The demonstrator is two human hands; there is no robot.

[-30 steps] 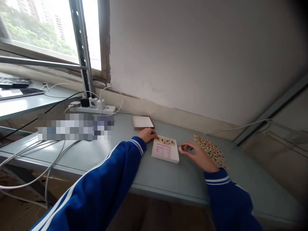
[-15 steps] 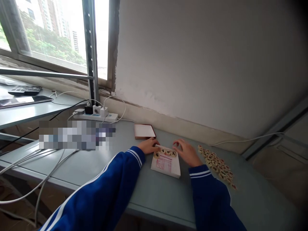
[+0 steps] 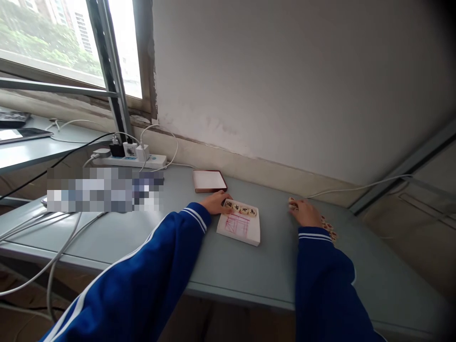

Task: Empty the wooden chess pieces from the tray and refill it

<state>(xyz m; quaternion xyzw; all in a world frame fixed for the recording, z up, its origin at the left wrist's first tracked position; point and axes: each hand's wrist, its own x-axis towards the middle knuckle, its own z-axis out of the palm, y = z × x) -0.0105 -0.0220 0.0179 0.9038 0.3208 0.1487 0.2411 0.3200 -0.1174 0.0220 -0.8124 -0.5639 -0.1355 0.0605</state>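
Note:
A shallow white box [image 3: 254, 232] with pink line drawing on it lies on the desk. Along its far edge several round Chinese chess pieces [image 3: 243, 209] with black characters stand in a row. My left hand [image 3: 214, 203] grips the box's far left corner, its thumb by the leftmost piece. Over to the right, my right hand [image 3: 307, 213] has its fingers curled down on a piece at the far left end of a pile of chess pieces [image 3: 329, 229]. Hand and sleeve cover much of that pile.
Behind the box lies a lid-like box part [image 3: 210, 180] with a dark red rim. A power strip [image 3: 142, 160] with chargers and white cables stands at the back left, near a blurred-out patch [image 3: 103, 190]. The wall [image 3: 270, 95] borders the desk [image 3: 263, 275].
My right hand has moved from the box's right side over to the pile of pieces. The left stays at the box corner; the leftmost piece now lines up with the row. The view has shifted.

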